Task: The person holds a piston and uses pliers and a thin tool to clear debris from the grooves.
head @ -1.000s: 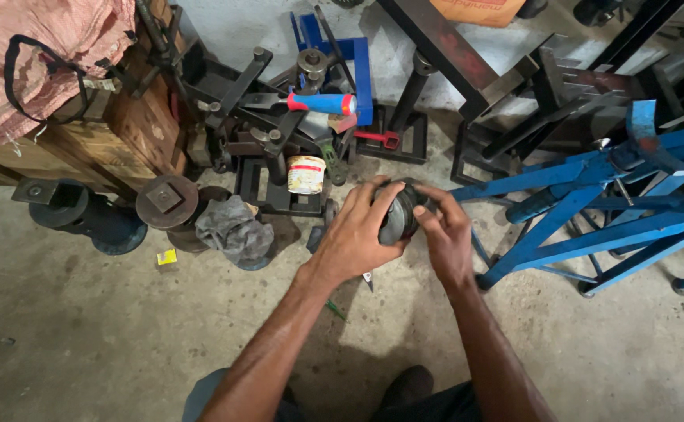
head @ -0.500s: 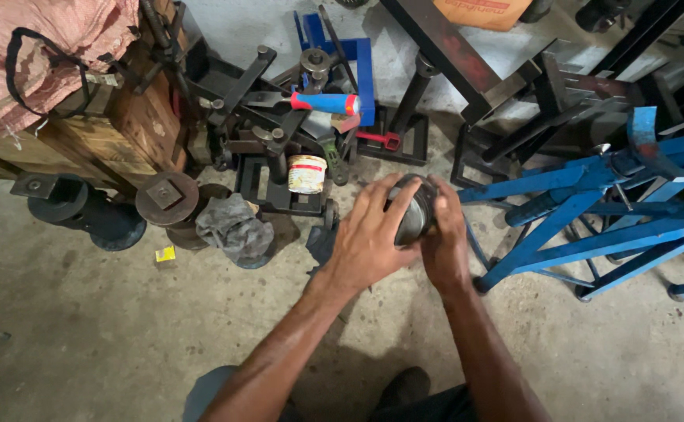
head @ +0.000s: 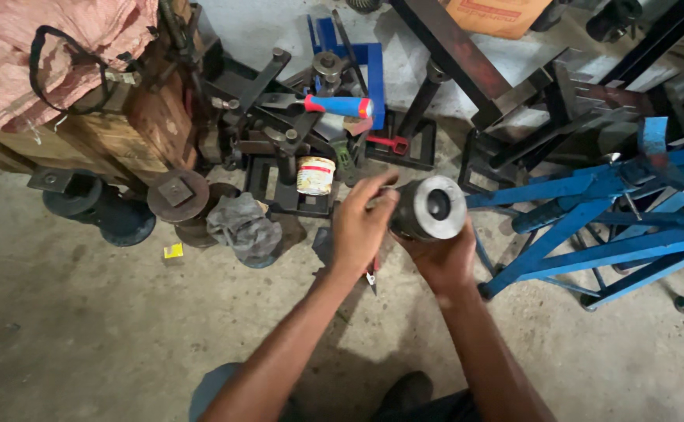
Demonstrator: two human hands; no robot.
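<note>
Steel cylinder [head: 429, 208] | right hand [head: 441, 258] cradles | left hand [head: 360, 227] fingers touching

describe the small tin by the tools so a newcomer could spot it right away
Start at the pile of dark metal tools at the top centre of the concrete floor. At its front edge, just left of the person's left hand, stands the small round tin. Its white-and-orange body is the only pale thing among black steel.

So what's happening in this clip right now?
A person crouched over a concrete floor holds a short grey metal cylinder with a round bore up in both hands. The right hand cradles it from below; the left hand grips its side. Around lie a grey rag, a small tin, black metal stands and a blue steel frame.
</note>
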